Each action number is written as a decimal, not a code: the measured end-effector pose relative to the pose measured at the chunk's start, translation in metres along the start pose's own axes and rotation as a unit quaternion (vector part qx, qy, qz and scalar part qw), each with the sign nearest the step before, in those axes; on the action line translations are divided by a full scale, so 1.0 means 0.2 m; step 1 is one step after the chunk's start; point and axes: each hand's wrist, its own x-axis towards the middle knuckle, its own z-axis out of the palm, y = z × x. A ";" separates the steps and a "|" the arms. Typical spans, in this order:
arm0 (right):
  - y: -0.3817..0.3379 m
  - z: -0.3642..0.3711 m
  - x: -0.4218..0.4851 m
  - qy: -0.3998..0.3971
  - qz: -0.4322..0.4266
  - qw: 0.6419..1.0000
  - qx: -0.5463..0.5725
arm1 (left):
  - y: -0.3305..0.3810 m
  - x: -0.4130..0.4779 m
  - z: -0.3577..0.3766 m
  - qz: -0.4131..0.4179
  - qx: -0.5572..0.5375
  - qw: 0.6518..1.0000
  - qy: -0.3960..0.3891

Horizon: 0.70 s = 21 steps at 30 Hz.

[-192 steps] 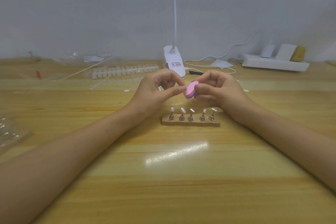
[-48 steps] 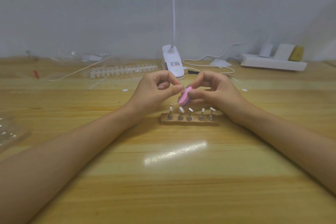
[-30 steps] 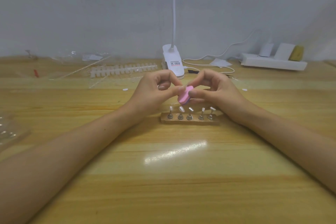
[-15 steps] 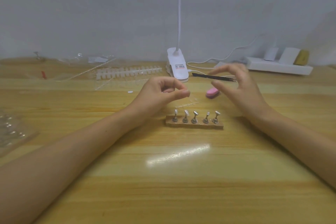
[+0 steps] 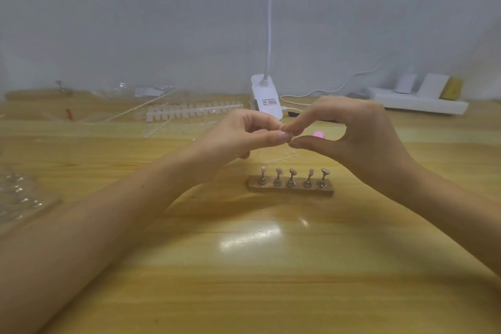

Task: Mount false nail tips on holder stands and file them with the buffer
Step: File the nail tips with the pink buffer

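Both hands are hovering above the worktop (image 5: 244,266), fingertips meeting in the middle.

Left hand (image 5: 244,138): fingers are curling in, thumb and index pressing together on something tiny. I'm reading it as a nail tip, but it's too small to make out.

Right hand (image 5: 360,138): it's arching into a C, index tip touching the left fingertips and thumb just under them. It isn't gripping anything I can see.

Geometry that matters:
- The holder stands (image 5: 291,179) are sitting straight below the pinch point, on my side of it. There are five in a row on one base strip.
- The row's long axis is running left-right, parallel to the line between my hands. The pinch is hanging over its left half, and the right wrist is passing beside its right end.
- I can't tell which stands are already loaded.
- The buffer (image 5: 318,134) is lying on the worktop beyond the hands, showing pink through the right thumb-index gap. The right hand is clearly nearer to it.

My read: if mounting is next, it's a short drop down and toward me, and either hand reaches. If filing is next, the right hand is the one reaching back for the buffer.
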 end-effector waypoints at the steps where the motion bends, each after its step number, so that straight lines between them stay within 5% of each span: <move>1: 0.00 -0.01 0.00 0.000 0.006 1.000 0.007 | 0.00 0.00 0.01 -0.002 0.001 1.000 0.007; 7: 0.08 -0.02 -0.04 -0.053 0.101 0.986 0.119 | -0.03 -0.02 0.06 0.041 0.136 0.990 -0.021; 21: 0.08 0.05 -0.10 -0.083 0.137 0.978 0.135 | -0.10 -0.05 0.18 0.038 0.051 0.996 0.065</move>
